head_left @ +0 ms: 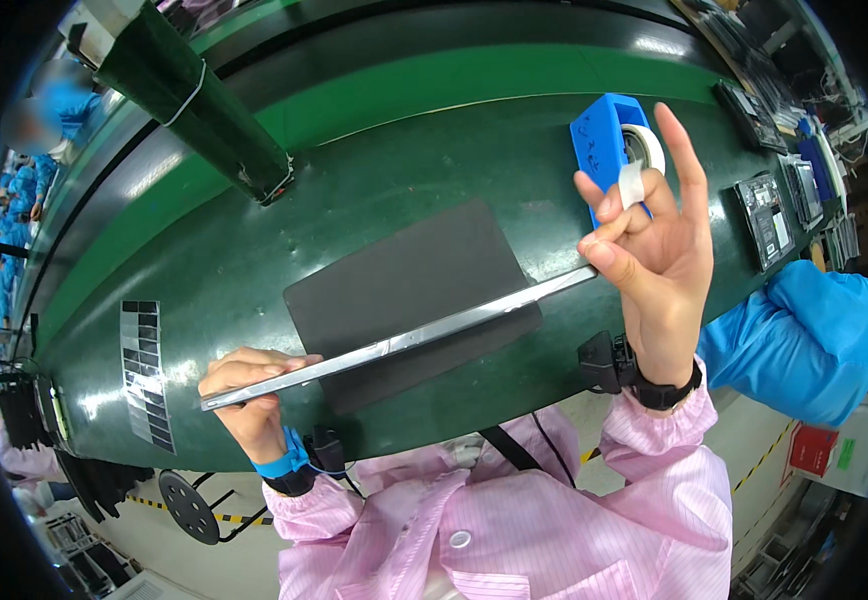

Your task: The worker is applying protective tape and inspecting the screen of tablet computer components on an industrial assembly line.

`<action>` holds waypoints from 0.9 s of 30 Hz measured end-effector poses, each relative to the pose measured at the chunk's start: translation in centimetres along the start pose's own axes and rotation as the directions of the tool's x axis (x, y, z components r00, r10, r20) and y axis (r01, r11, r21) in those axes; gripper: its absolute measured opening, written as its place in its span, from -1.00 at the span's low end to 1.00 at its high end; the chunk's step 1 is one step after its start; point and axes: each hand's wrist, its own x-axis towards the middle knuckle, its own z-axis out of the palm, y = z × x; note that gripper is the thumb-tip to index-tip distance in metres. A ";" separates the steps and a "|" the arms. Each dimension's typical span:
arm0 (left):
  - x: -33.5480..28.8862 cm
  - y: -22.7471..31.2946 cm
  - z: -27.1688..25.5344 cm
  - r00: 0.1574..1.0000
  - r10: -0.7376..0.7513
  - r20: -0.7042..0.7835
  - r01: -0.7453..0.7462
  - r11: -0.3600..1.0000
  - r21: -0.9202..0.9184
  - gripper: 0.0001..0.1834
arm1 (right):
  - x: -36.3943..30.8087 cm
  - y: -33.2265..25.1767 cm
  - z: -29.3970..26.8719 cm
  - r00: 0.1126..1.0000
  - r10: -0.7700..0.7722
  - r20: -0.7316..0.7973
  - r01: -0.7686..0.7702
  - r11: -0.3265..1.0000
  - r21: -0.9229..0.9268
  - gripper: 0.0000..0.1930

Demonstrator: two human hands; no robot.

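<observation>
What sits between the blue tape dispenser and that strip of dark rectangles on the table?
In the head view, a dark grey mat lies between the blue dispenser and the patterned strip, with green tabletop on either side.

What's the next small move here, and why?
Probably lower the slim silver panel flat onto the dark gray mat: the left hand grips one end, the panel shows edge-on, and a white strip sits at the right hand's fingers, so steady support might help.
</observation>
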 end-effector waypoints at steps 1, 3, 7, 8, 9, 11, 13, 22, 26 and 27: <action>0.0 0.1 0.1 1.000 0.003 0.007 -0.003 1.000 -0.005 -0.60 | 0.2 0.1 0.0 0.998 0.056 0.010 -0.057 0.996 0.072 -0.12; 0.1 0.2 0.2 1.000 0.002 0.022 -0.002 1.000 -0.004 -0.61 | 0.6 0.4 0.3 0.987 0.156 0.022 -0.158 0.972 0.176 -0.15; 1.0 0.3 1.0 0.993 0.101 0.056 -0.098 0.994 -0.052 -0.65 | 1.0 3.0 0.6 0.911 0.374 0.174 -0.412 0.850 0.329 -0.20; 1.0 0.2 1.0 0.993 0.102 0.056 -0.099 0.994 -0.053 -0.65 | 1.0 3.7 0.8 0.911 0.374 0.174 -0.412 0.850 0.328 -0.20; 1.1 0.1 0.9 0.994 0.098 0.054 -0.095 0.994 -0.056 -0.65 | 1.0 4.4 1.0 0.856 0.449 0.256 -0.515 0.779 0.358 -0.20; 0.9 0.0 0.8 0.994 0.094 0.054 -0.090 0.994 -0.063 -0.65 | 0.7 5.8 0.8 0.762 0.521 0.383 -0.643 0.674 0.363 -0.23; 0.4 0.1 0.3 0.999 0.001 0.041 -0.002 1.000 0.004 -0.64 | 1.0 5.4 0.6 0.739 0.574 0.353 -0.662 0.716 0.221 -0.27; 0.1 0.1 0.4 0.999 0.012 0.042 -0.012 1.000 -0.004 -0.63 | 0.0 1.2 -1.9 0.952 0.201 -0.229 -0.219 0.974 -0.057 -0.86; -0.1 -0.2 -0.1 1.000 0.015 0.014 -0.015 1.000 0.001 -0.65 | -1.2 0.2 -2.0 0.958 0.137 -0.252 -0.162 0.983 -0.084 -0.88; 0.0 -0.1 0.1 1.000 0.011 0.016 -0.011 1.000 0.002 -0.65 | -1.5 0.1 -2.2 0.964 0.103 -0.246 -0.134 0.985 -0.112 -0.88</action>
